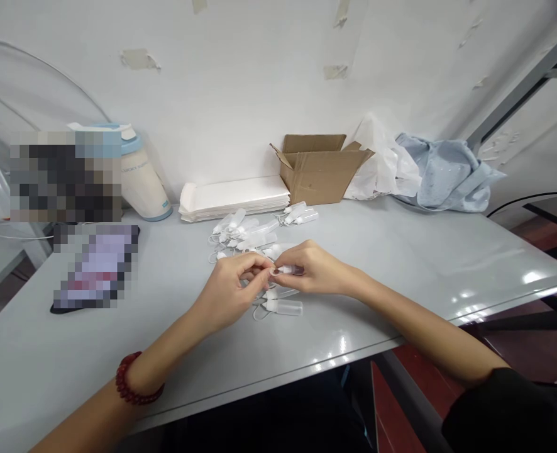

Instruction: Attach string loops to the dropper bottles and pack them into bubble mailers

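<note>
Head view | my bare left hand (229,288) angles in from seven o'clock, bare right hand (317,269) from four | both pinch one small translucent plastic bottle (286,269), just six-o'clock of centre

The wall (241,94) is white with bits of tape (139,60). The gray table (377,245) is shiny. The floor (417,371) is red.

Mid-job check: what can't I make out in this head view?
- Head view: far end of the small translucent plastic bottle, covered by the right hand.
- Head view: some fingertips of the left hand, behind its thumb.
- Head view: inside of the open brown cardboard box, behind its front wall.
- Head view: screen details on the flat, dark-edged device, pixelated.
</note>
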Action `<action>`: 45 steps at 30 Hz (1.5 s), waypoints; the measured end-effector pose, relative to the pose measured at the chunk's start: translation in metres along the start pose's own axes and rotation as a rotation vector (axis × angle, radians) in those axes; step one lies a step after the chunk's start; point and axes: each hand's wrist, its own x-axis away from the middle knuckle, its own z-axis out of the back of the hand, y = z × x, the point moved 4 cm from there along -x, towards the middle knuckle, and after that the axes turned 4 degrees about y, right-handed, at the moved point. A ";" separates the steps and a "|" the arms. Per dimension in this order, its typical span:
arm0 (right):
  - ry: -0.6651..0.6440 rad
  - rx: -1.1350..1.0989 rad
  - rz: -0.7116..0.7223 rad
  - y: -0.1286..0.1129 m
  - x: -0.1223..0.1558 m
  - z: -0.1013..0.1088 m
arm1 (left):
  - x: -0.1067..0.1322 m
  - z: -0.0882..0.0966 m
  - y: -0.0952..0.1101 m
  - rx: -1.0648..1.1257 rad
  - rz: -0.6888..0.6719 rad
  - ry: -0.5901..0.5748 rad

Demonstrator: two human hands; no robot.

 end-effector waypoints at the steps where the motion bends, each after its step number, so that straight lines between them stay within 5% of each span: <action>1: 0.004 0.000 0.002 0.000 0.000 -0.001 | 0.000 -0.001 -0.001 -0.009 0.001 -0.006; 8: 0.030 -0.012 -0.003 0.001 0.002 -0.004 | 0.001 -0.005 -0.001 0.004 -0.005 -0.029; 12: -0.058 0.011 -0.049 0.004 0.000 0.002 | 0.000 -0.003 0.002 -0.048 -0.028 -0.028; 20: -0.091 0.358 -0.340 0.034 0.002 0.034 | -0.012 0.025 -0.003 -0.335 -0.035 0.088; 25: -0.216 0.429 -0.529 0.044 0.007 0.034 | -0.014 0.027 -0.008 -0.401 0.027 0.066; 37: -0.565 0.355 -0.632 0.044 0.015 0.023 | -0.012 0.032 -0.009 -0.571 0.081 0.180; 40: -0.445 0.426 -0.598 0.047 0.011 0.025 | -0.010 0.030 -0.007 -0.601 0.033 0.205; 45: 0.016 0.418 -0.557 0.045 0.003 0.037 | -0.008 0.023 -0.002 -0.547 -0.046 0.205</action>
